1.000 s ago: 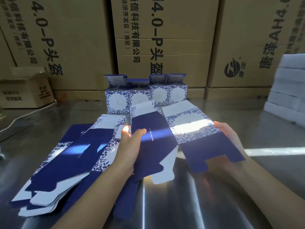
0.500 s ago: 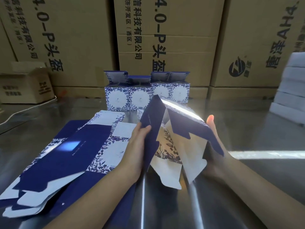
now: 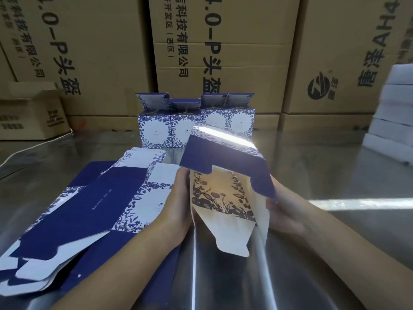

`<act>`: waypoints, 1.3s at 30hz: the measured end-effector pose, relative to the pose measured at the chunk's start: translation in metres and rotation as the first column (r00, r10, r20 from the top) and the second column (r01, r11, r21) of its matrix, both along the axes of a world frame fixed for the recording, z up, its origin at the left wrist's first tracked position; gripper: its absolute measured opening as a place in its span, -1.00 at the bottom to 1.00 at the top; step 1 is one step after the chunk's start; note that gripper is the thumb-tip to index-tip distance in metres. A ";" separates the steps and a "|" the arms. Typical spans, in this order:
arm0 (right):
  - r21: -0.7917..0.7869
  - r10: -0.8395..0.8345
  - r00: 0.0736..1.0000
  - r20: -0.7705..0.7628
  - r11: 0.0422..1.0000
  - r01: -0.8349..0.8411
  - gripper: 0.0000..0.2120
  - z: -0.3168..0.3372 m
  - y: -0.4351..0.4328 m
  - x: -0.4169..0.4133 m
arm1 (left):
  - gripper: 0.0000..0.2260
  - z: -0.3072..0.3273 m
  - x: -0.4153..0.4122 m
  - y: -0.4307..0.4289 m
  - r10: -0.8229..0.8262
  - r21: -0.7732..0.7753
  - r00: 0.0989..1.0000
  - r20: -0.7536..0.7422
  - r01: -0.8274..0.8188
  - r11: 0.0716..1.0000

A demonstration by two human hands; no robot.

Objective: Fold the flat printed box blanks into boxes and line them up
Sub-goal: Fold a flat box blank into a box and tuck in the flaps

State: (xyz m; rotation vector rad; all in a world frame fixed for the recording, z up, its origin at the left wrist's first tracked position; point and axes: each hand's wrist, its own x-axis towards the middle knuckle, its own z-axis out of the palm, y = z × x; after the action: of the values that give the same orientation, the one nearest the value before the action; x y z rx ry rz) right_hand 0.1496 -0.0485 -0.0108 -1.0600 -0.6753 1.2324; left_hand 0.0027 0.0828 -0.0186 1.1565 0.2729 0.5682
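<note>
Brown cartons (image 3: 223,52) standing behind shiny metal table (image 3: 335,175), left hand (image 3: 178,209) and right hand (image 3: 288,209) gripping half-opened box (image 3: 223,157) at centre, flat blanks (image 3: 89,209) lying lower left, folded boxes (image 3: 156,128) standing in row above centre.

Stacked brown cartons (image 3: 223,52) stand behind a shiny metal table (image 3: 324,166).
</note>
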 end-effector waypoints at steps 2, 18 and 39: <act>-0.064 -0.032 0.999 -0.013 0.997 0.031 -0.35 -0.002 0.003 0.005 | -0.58 0.001 -0.002 -0.002 -0.027 0.029 0.999 0.017 0.027 0.999; -0.219 -0.285 0.940 0.190 0.921 0.323 -0.44 -0.002 -0.007 0.027 | -0.57 0.023 -0.020 0.026 -0.127 -0.101 0.963 -0.237 0.106 0.989; -0.241 -0.229 0.940 0.252 0.926 0.291 -0.75 -0.003 -0.009 0.030 | -0.99 0.016 -0.020 0.028 0.067 -0.020 0.907 -0.416 -0.083 0.996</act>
State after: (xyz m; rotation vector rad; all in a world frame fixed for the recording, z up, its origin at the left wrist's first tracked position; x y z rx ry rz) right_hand 0.1798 -0.0574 -0.0140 -1.4857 -0.5150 1.0012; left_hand -0.0177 0.1110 -0.0022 1.2285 0.6939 0.3760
